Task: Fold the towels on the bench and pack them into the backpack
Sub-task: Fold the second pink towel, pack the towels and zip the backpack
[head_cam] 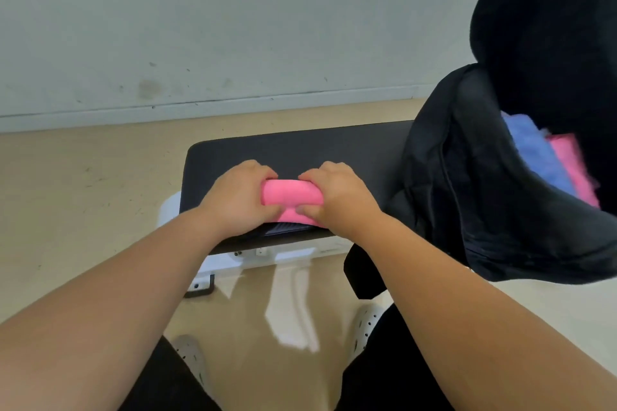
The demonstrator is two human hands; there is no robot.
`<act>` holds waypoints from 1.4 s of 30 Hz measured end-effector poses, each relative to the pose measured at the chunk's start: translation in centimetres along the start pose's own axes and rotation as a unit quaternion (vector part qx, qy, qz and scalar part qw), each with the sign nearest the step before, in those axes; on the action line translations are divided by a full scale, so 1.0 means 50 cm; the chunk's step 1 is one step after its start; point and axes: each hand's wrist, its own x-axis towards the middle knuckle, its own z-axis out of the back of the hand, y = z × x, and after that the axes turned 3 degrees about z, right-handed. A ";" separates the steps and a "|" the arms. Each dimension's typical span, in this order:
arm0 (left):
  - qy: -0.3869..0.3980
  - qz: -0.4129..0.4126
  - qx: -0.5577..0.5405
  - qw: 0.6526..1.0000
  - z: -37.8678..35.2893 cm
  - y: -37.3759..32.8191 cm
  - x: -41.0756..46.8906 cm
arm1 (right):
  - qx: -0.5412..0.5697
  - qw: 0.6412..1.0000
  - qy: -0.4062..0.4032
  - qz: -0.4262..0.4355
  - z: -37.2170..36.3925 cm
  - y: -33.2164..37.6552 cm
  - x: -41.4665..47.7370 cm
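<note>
A pink towel (289, 197), folded into a thick small bundle, lies near the front edge of the black bench (293, 150). My left hand (238, 197) grips its left end with fingers curled over the top and thumb below. My right hand (337, 195) grips its right end the same way. A black backpack (467, 177) stands open on the right end of the bench. Inside its mouth lie a blue towel (531, 150) and another pink towel (571, 167).
The bench has a white metal frame (233, 260) and stands on a beige floor (83, 193) close to a pale wall (233, 27). My legs in dark trousers and white perforated shoes (365, 327) are below the bench's front edge.
</note>
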 end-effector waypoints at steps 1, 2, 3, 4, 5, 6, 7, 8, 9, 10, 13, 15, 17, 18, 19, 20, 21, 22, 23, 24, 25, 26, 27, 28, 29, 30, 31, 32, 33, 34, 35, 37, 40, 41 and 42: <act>0.007 0.003 -0.010 1.000 0.016 -0.014 -0.003 | 0.023 1.000 0.005 -0.010 0.024 0.009 -0.006; 0.008 0.006 -0.029 1.000 0.030 -0.032 -0.005 | 0.059 0.998 -0.009 -0.024 0.051 0.016 -0.016; 0.001 0.015 -0.062 0.998 0.044 -0.053 -0.005 | 0.108 0.992 -0.042 -0.042 0.080 0.021 -0.026; -0.008 0.028 -0.111 0.993 0.059 -0.079 -0.005 | 0.169 0.980 -0.087 -0.059 0.111 0.023 -0.039; -0.020 0.040 -0.173 0.984 0.072 -0.108 -0.004 | 0.239 0.958 -0.138 -0.078 0.139 0.020 -0.053; -0.030 0.046 -0.244 0.968 0.084 -0.139 -0.002 | 0.315 0.925 -0.192 -0.091 0.170 0.016 -0.068; -0.034 0.046 -0.314 0.948 0.095 -0.173 0.000 | 0.394 0.881 -0.239 -0.106 0.198 0.008 -0.080; -0.032 0.040 -0.371 0.927 0.103 -0.209 0.002 | 0.467 0.834 -0.270 -0.118 0.225 0.000 -0.093; -0.030 0.029 -0.413 0.910 0.108 -0.244 0.005 | 0.524 0.794 -0.283 -0.125 0.251 -0.010 -0.104; -0.028 0.018 -0.443 0.896 0.110 -0.280 0.009 | 0.568 0.764 -0.280 -0.122 0.275 -0.018 -0.118; -0.010 -0.011 -0.492 0.871 0.100 -0.384 0.019 | 0.650 0.712 -0.244 -0.104 0.321 -0.035 -0.162; 0.001 -0.024 -0.486 0.874 0.085 -0.442 0.029 | 0.677 0.683 -0.248 -0.116 0.340 -0.057 -0.188; 0.002 -0.033 -0.449 0.893 0.065 -0.487 0.047 | 0.651 0.690 -0.286 -0.132 0.365 -0.089 -0.213; 0.006 -0.037 -0.432 0.901 0.057 -0.506 0.058 | 0.593 0.725 -0.319 -0.143 0.382 -0.106 -0.228; 0.013 -0.048 -0.411 0.910 0.048 -0.522 0.069 | 0.499 0.774 -0.357 -0.160 0.401 -0.126 -0.244; 0.016 -0.072 -0.374 0.924 0.038 -0.536 0.082 | 0.394 0.817 -0.385 -0.171 0.424 -0.140 -0.260; 0.006 -0.118 -0.302 0.946 0.028 -0.549 0.095 | 0.297 0.846 -0.408 -0.169 0.451 -0.151 -0.273; -0.004 -0.173 -0.199 0.965 0.017 -0.562 0.108 | 0.222 0.865 -0.422 -0.155 0.479 -0.160 -0.281; -0.007 -0.221 -0.086 0.972 0.004 -0.575 0.120 | 0.143 0.880 -0.430 -0.142 0.504 -0.174 -0.282; 0.000 -0.247 0.018 0.969 -0.006 -0.588 0.127 | 0.050 0.889 -0.433 -0.138 0.526 -0.191 -0.275; 0.019 -0.254 0.105 0.961 -0.019 -0.598 0.138 | -0.052 0.893 -0.424 -0.145 0.545 -0.209 -0.264; 0.034 -0.255 0.171 0.951 -0.029 -0.607 0.143 | -0.133 0.892 -0.405 -0.153 0.559 -0.229 -0.251; 0.041 -0.253 0.221 0.941 -0.040 -0.611 0.149 | -0.182 0.895 -0.376 -0.160 0.569 -0.248 -0.238; 0.033 -0.254 0.261 0.931 -0.046 -0.612 0.150 | -0.198 0.903 -0.343 -0.166 0.575 -0.265 -0.225; 0.012 -0.263 0.295 0.919 -0.053 -0.610 0.149 | -0.204 0.911 -0.316 -0.168 0.580 -0.279 -0.214; -0.019 -0.283 0.315 0.906 -0.058 -0.606 0.148 | -0.214 0.913 -0.305 -0.168 0.585 -0.291 -0.205; -0.045 -0.306 0.321 0.895 -0.064 -0.598 0.146 | -0.226 0.908 -0.308 -0.170 0.591 -0.302 -0.196; -0.064 -0.326 0.313 0.890 -0.071 -0.589 0.146 | -0.233 0.901 -0.323 -0.172 0.599 -0.312 -0.188; -0.078 -0.344 0.296 0.888 -0.077 -0.578 0.145 | -0.227 0.896 -0.339 -0.173 0.606 -0.319 -0.180; -0.089 -0.360 0.280 0.885 -0.080 -0.567 0.146 | -0.215 0.895 -0.353 -0.170 0.613 -0.328 -0.172; -0.101 -0.374 0.269 0.882 -0.081 -0.555 0.149 | -0.202 0.895 -0.365 -0.160 0.620 -0.335 -0.166; -0.128 -0.384 0.256 0.878 -0.071 -0.531 0.151 | -0.192 0.894 -0.382 -0.134 0.627 -0.343 -0.156; -0.156 -0.377 0.249 0.879 -0.039 -0.483 0.131 | -0.180 0.896 -0.393 -0.100 0.623 -0.338 -0.131; -0.159 -0.370 0.249 0.881 -0.028 -0.461 0.121 | -0.177 0.897 -0.395 -0.091 0.619 -0.332 -0.119; -0.159 -0.361 0.249 0.884 -0.018 -0.437 0.110 | -0.181 0.895 -0.399 -0.085 0.615 -0.325 -0.106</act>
